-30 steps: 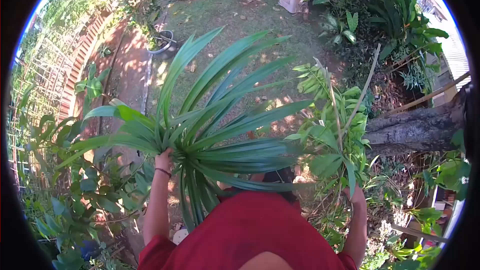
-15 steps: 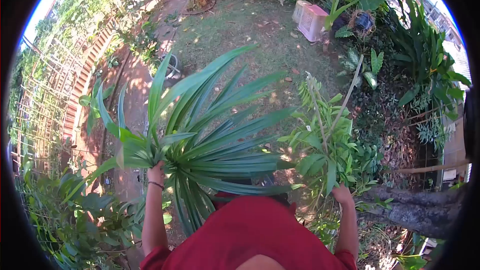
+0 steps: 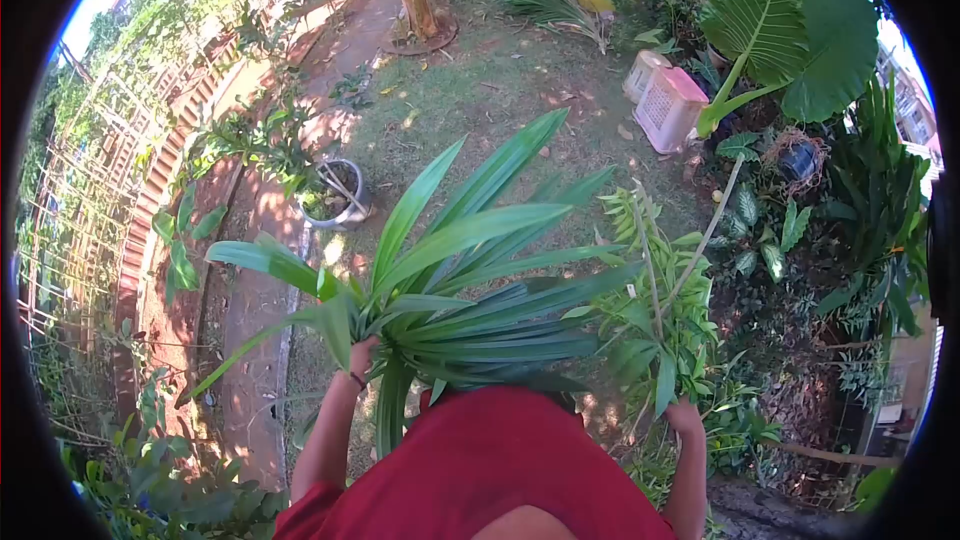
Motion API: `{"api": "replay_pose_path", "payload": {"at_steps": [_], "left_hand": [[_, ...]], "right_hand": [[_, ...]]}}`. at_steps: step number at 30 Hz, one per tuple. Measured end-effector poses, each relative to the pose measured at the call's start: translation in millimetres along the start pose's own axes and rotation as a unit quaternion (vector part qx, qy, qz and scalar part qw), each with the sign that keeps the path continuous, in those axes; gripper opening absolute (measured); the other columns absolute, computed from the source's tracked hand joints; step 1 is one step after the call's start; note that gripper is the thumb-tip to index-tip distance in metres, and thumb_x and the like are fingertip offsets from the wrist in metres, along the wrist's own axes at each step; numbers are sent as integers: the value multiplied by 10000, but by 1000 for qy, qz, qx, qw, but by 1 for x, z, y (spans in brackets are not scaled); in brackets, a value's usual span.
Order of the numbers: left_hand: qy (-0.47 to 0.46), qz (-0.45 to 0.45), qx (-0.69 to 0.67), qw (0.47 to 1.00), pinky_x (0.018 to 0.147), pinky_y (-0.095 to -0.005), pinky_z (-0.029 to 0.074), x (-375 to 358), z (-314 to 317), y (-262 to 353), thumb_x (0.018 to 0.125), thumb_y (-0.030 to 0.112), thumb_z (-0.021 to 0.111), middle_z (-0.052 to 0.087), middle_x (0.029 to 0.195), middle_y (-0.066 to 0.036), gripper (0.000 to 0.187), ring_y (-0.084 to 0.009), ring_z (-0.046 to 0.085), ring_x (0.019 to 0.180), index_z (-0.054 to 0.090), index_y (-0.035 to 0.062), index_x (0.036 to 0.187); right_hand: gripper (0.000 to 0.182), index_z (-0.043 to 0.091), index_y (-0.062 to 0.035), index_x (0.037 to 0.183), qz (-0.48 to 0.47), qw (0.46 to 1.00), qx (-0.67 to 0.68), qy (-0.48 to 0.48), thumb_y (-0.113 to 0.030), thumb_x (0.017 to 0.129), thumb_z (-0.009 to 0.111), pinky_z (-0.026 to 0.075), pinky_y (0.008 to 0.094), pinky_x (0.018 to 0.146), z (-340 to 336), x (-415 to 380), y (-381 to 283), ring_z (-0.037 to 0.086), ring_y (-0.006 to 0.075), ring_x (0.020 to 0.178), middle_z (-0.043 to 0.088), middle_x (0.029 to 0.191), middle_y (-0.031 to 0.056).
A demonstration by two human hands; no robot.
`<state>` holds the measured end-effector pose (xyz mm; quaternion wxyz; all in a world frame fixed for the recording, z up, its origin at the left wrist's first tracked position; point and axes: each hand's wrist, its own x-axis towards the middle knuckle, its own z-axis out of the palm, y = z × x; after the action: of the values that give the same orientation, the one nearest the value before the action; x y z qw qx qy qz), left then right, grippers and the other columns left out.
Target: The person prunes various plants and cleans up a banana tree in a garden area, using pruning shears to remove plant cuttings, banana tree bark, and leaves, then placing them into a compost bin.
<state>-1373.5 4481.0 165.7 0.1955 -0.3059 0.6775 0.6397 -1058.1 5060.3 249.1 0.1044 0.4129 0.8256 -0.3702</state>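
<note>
Head view: 2 hands, forearms reaching forward; left hand [image 3: 362, 358] fingers grip 1 long-leaved bunch [image 3: 450, 285], right's [image 3: 684, 416] 1 leafy bundle [image 3: 655, 310].

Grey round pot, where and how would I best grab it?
Probably by the rim of the pot, on its right side as seen here, coming in over the grass. It stands open side up, and that stretch of round rim is exposed, while leafy shoots crowd the left.
</note>
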Motion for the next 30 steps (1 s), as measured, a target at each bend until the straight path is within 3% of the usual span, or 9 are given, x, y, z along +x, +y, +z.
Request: {"api": "replay_pose_path", "payload": {"at_steps": [2,5,10,14,17,18,25,29,30], "left_hand": [[-9,66,-59,996,357,-261,247,67,22,25,755,30,697,510,596,22,153,-90,370,383,626,71,883],[-28,25,28,999,351,-232,230,123,67,115,824,93,677,530,632,26,99,-65,352,387,624,82,907],[-43,31,53,997,353,-235,244,249,145,202,826,70,674,535,636,21,90,-62,351,390,624,64,901],[-53,7,-43,998,349,-268,269,335,206,258,786,17,708,494,558,35,179,-91,386,370,624,64,937],[-4,20,-53,998,364,-236,255,346,268,321,800,60,676,507,623,24,113,-76,370,404,607,78,888],[0,80,-48,996,373,-235,275,360,283,338,799,85,689,502,622,30,116,-73,384,416,605,88,880],[15,204,103,973,394,-245,311,509,358,457,801,131,702,499,632,39,126,-87,431,450,605,96,872],[-21,175,-107,978,400,-253,308,610,418,526,776,96,691,508,637,40,159,-84,425,453,638,94,926],[-81,82,-192,975,404,-264,318,601,447,578,769,105,690,523,641,28,171,-84,423,448,649,82,933]], "right_hand": [[574,551,50,1155,102,990,76,-61,-278,718,725,497,409,823,-3,38,-51,655,306,910,674,930,192],[510,581,41,1077,11,1000,-22,7,-277,710,736,512,386,731,3,116,-80,662,255,813,674,850,161],[377,610,17,988,77,990,70,-91,-216,725,745,478,342,650,-22,230,-197,601,177,717,639,805,82],[570,561,44,1149,92,994,34,-56,-282,728,765,488,339,699,-26,387,-211,613,179,805,656,974,128],[561,564,26,1167,120,991,32,-55,-255,719,749,484,333,710,-64,456,-333,597,156,817,657,943,103],[383,636,16,965,76,996,38,-31,-246,714,762,475,342,640,-64,495,-332,601,167,681,643,785,95],[534,613,26,1116,37,995,18,-89,-314,721,731,485,370,717,-134,670,-522,615,234,807,660,907,162],[544,597,37,1132,-78,995,-62,18,-334,753,719,489,391,749,-134,799,-573,631,243,867,665,971,180],[525,603,33,1121,-57,997,-45,-6,-320,752,726,491,388,756,-135,820,-596,630,242,873,666,972,169]]}}
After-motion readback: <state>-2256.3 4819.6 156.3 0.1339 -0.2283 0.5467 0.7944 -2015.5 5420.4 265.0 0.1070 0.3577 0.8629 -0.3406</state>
